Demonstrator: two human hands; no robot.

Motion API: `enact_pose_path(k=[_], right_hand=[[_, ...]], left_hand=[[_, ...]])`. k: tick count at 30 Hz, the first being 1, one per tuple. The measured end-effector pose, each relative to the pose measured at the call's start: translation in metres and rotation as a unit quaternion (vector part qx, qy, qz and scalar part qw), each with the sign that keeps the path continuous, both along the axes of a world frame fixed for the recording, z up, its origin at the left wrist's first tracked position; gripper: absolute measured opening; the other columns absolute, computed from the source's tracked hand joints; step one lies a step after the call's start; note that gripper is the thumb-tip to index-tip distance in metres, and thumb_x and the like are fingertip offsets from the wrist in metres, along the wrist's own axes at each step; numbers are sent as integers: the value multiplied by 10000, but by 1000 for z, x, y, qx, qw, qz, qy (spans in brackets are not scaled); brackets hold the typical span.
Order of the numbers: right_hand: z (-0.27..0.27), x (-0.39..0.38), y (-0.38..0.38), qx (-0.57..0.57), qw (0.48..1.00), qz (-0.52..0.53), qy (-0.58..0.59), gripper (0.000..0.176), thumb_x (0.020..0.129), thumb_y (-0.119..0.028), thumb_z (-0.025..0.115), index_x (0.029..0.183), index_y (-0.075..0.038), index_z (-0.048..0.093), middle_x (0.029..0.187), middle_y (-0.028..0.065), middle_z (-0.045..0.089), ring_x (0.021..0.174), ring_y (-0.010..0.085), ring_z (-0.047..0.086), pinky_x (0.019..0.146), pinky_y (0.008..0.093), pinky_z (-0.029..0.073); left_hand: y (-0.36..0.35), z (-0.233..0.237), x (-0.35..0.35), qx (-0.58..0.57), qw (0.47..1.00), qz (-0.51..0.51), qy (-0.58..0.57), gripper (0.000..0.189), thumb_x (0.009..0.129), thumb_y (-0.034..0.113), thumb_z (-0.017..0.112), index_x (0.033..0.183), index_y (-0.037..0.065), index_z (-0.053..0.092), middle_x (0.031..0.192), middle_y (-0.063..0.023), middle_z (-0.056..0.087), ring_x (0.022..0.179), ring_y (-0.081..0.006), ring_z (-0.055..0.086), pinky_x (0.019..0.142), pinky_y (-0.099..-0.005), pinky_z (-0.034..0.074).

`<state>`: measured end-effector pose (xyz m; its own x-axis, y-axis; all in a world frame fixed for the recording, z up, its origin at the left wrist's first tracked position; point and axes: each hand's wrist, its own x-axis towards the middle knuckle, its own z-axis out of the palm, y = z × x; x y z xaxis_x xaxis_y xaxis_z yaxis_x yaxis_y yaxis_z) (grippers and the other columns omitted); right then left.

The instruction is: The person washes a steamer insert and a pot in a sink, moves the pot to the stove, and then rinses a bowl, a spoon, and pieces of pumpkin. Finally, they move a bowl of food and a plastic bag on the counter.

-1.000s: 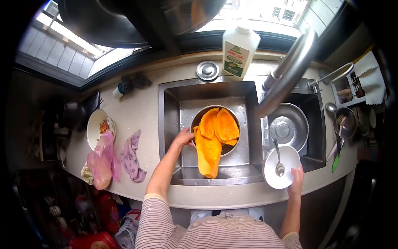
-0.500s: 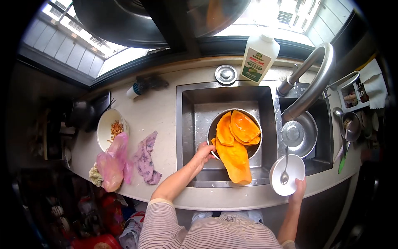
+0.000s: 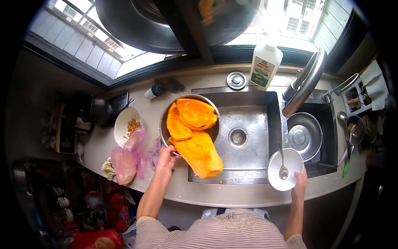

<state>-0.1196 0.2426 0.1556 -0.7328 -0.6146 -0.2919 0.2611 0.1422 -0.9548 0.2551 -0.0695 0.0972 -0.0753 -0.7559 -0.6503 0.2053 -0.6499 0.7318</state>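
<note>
My left hand (image 3: pixel 166 157) grips the near rim of a metal bowl (image 3: pixel 163 129), raised over the sink's left edge. Several orange pumpkin pieces (image 3: pixel 198 153) fill it, and the longest one sticks out past the rim toward me. At the right, my right hand (image 3: pixel 300 180) is closed on the side of a white bowl (image 3: pixel 277 181) above the front edge of the sink. A metal spoon (image 3: pixel 283 171) rests inside that white bowl, which is tilted a little.
The steel sink (image 3: pixel 253 124) shows its drain (image 3: pixel 238 137) and an orange scrap. A metal basin (image 3: pixel 316 133) sits in the smaller sink under the faucet (image 3: pixel 311 83). Leftward are a bowl of brown bits (image 3: pixel 121 124), a pink plastic bag (image 3: pixel 124 164) and a patterned cloth (image 3: pixel 154 152). A white bottle (image 3: pixel 265 66) stands behind.
My left hand has lifted the pumpkin bowl out of the main sink and moved it left, uncovering the drain. My right hand still holds the white bowl in about the same place.
</note>
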Motion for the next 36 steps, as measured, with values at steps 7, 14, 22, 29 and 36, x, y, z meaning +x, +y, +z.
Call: enact_pose_path(k=[7, 14, 22, 29, 36], right_hand=[[5, 29, -44, -1, 998, 63, -19, 469, 728, -92, 417, 1165, 66, 479, 1039, 117, 560, 962, 181, 523, 864, 281, 397], [-5, 41, -58, 9, 996, 88, 3, 458, 713, -88, 421, 1138, 65, 502, 1023, 117, 562, 956, 182, 521, 858, 278, 395], [-6, 48, -67, 28, 998, 52, 2, 476, 697, -92, 420, 1140, 64, 503, 1021, 122, 562, 958, 193, 522, 866, 282, 392], [-1, 57, -75, 42, 999, -1, 5, 456, 706, -98, 424, 1125, 61, 508, 1020, 111, 562, 953, 186, 522, 856, 276, 395], [-5, 67, -78, 63, 998, 7, 3, 461, 710, -89, 422, 1138, 62, 499, 1028, 112, 567, 948, 185, 532, 851, 281, 404]], left_hand=[[-25, -8, 38, 37, 996, 68, 42, 194, 703, 55, 525, 891, 20, 559, 747, -60, 624, 574, -160, 615, 410, -229, 514], [-1, 55, 20, -90, 992, 78, -48, 156, 829, 69, 526, 957, 6, 589, 899, -87, 617, 682, -163, 611, 555, -245, 533], [-141, 121, -3, -535, 656, -179, -502, 314, 771, 46, 555, 1080, 66, 606, 1097, -146, 586, 1033, -278, 540, 870, -354, 434], [-261, 57, -48, -381, 487, -412, -669, 583, 668, 176, 660, 1225, 236, 500, 1360, -125, 380, 1175, -329, 431, 904, -401, 442], [-286, 20, -13, -421, 530, -319, -664, 567, 605, 165, 695, 1144, 210, 525, 1066, -104, 565, 983, -338, 540, 792, -420, 487]])
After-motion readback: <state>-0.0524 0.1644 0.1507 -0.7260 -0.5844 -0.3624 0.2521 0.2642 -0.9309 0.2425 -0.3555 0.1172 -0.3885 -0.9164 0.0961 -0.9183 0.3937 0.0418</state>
